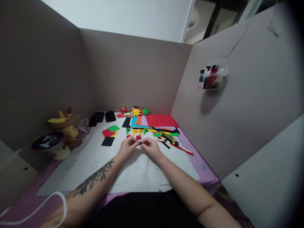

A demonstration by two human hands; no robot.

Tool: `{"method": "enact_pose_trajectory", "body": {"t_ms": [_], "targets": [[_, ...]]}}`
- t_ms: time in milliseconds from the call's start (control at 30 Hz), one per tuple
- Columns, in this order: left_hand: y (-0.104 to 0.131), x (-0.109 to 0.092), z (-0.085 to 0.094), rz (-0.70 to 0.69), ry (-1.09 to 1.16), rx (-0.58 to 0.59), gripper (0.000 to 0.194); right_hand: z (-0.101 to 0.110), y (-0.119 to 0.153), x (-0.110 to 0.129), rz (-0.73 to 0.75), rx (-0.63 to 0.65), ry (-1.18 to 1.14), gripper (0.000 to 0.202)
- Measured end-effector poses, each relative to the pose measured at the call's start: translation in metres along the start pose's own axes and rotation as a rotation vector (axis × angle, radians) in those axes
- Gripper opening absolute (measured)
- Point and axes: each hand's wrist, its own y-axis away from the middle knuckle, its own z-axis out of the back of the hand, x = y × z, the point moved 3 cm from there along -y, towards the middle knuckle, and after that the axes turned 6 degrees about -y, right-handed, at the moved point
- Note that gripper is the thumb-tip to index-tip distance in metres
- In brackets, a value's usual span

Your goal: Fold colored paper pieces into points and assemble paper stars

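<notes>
My left hand (128,147) and my right hand (151,147) meet over the middle of the white mat (92,177). Between their pinched fingertips is a small black piece of paper (140,143), mostly covered by the fingers. Just beyond the hands lie small folded paper points: green (128,131), yellow (134,132) and red (138,137). Left of my left hand are a black paper square (108,141) and a small pile of red (108,133), green and yellow squares. A yellow and black utility knife (169,138) rests beyond my right hand.
Coloured paper sheets (163,120) are stacked at the back, with folded paper stars (136,111) behind them. Paper strips (186,150) lie at the right. A lidded cup (51,144) and other containers stand left. Grey panels (135,69) enclose the table; a plastic tub (211,77) hangs right.
</notes>
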Motion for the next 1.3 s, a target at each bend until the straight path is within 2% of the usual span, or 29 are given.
{"method": "enact_pose_trajectory", "body": {"t_ms": [133, 467, 700, 1000, 1167, 1300], "targets": [[-0.003, 0.004, 0.000, 0.048, 0.073, -0.002, 0.019, 0.001, 0.001, 0.005, 0.141, -0.040, 0.113, 0.008], [0.001, 0.000, -0.003, 0.001, 0.001, 0.056, 0.015, 0.002, 0.001, 0.004, 0.195, -0.055, 0.226, 0.010], [-0.002, 0.002, -0.001, 0.154, 0.081, 0.064, 0.016, 0.004, 0.001, 0.007, 0.253, -0.084, 0.273, 0.011], [0.000, 0.014, -0.008, 0.380, 0.397, 0.186, 0.032, 0.010, 0.000, 0.011, 0.349, -0.063, 0.301, 0.007], [0.002, 0.018, -0.009, 0.428, 0.444, 0.242, 0.032, 0.011, 0.000, 0.013, 0.408, 0.030, 0.349, 0.010], [0.001, 0.011, -0.008, 0.389, 0.389, 0.207, 0.029, 0.009, 0.001, 0.014, 0.438, 0.052, 0.370, 0.011]]}}
